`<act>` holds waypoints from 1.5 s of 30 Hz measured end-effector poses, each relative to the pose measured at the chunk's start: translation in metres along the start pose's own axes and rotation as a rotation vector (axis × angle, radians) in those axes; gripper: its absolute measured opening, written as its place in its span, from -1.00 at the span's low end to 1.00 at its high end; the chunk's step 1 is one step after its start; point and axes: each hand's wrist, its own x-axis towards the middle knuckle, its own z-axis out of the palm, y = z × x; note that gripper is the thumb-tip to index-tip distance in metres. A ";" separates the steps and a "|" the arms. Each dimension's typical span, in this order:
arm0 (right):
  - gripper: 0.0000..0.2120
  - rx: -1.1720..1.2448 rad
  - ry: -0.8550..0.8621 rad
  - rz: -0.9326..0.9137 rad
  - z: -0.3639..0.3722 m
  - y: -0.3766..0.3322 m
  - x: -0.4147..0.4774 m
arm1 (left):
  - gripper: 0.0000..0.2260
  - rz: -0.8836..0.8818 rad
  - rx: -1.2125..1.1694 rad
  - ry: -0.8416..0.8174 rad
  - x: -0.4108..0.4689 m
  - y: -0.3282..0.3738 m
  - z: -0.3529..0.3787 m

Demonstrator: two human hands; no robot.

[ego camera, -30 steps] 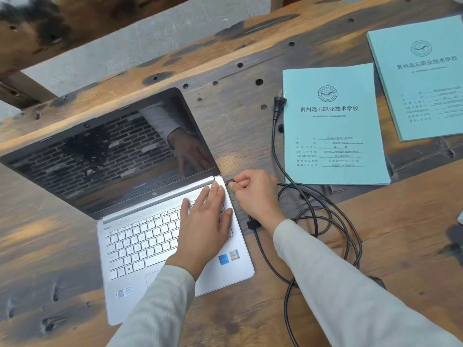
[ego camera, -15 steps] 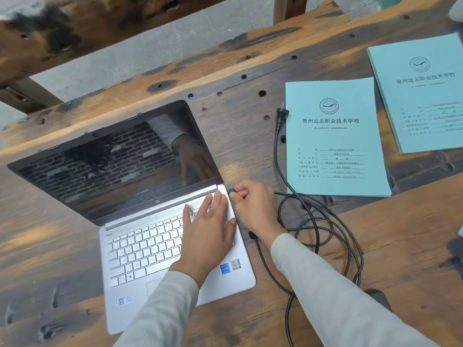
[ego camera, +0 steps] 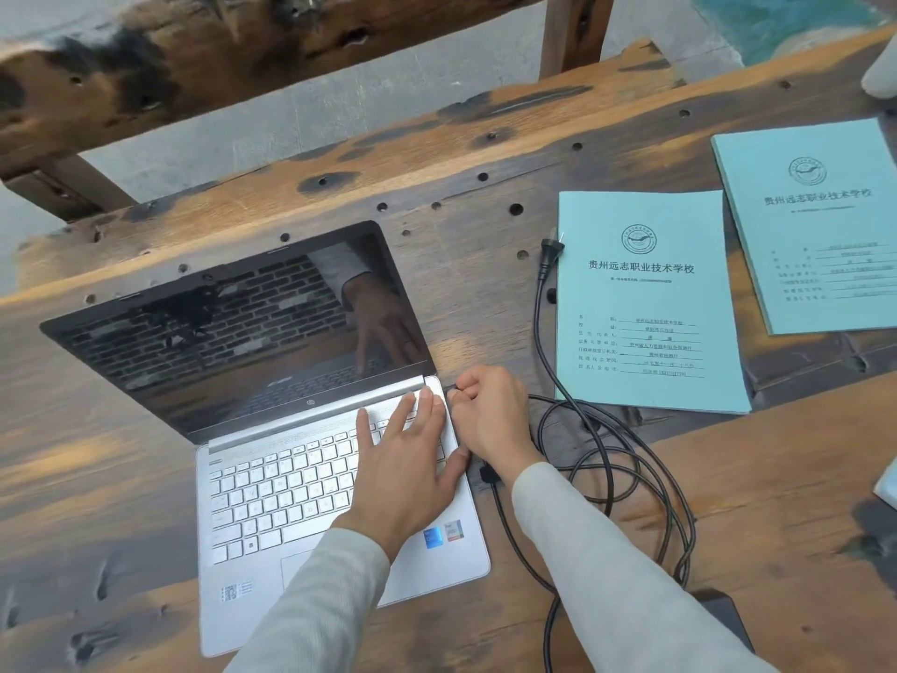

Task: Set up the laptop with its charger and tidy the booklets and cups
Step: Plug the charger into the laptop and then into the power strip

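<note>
The right hand was curled closed, pinching the small charger plug against the right edge of the open silver laptop. The left hand lay flat and open on the keyboard's right side, holding nothing. The black cable coiled right of the laptop on the wooden table, its wall plug lying beside the nearer teal booklet; a second booklet lay farther right.

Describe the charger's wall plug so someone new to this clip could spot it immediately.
Start at the open silver laptop and look right to the nearer teal booklet. At that booklet's upper left edge lies the wall plug, the black cable's free end, prongs pointing away. Unlike the coiled cable below, it is a stubby black block with metal tips.
</note>
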 end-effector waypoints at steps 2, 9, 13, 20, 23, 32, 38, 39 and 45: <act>-0.94 -0.014 -0.024 -0.004 -0.003 0.001 0.000 | -0.39 -0.003 0.011 -0.002 0.000 0.002 -0.002; -0.86 -0.252 -0.196 -0.271 -0.043 -0.001 0.019 | -0.42 0.012 0.107 -0.027 0.005 0.005 -0.010; -0.86 -0.136 0.167 -0.199 -0.076 0.001 0.033 | -0.45 0.013 0.078 -0.056 0.004 0.001 -0.011; -0.60 -0.178 0.157 0.067 -0.100 0.029 0.052 | -0.56 0.011 -0.009 -0.087 0.006 -0.002 -0.016; -0.75 -0.290 0.093 0.046 -0.089 0.031 0.046 | -0.53 0.000 -0.094 -0.101 0.001 -0.005 -0.019; -0.90 0.693 -0.010 0.224 -0.143 -0.022 -0.017 | -0.52 0.080 -0.771 -0.017 -0.030 0.047 -0.051; -0.89 1.124 -0.050 0.207 -0.195 -0.045 -0.106 | -0.61 0.330 -1.163 -0.121 -0.064 0.128 -0.084; -0.86 1.169 -0.035 0.204 -0.202 -0.045 -0.121 | -0.64 0.359 -1.194 -0.112 -0.073 0.136 -0.086; -0.71 1.286 0.141 0.209 -0.248 -0.026 -0.191 | -0.68 0.579 -1.152 -0.171 -0.132 0.167 -0.090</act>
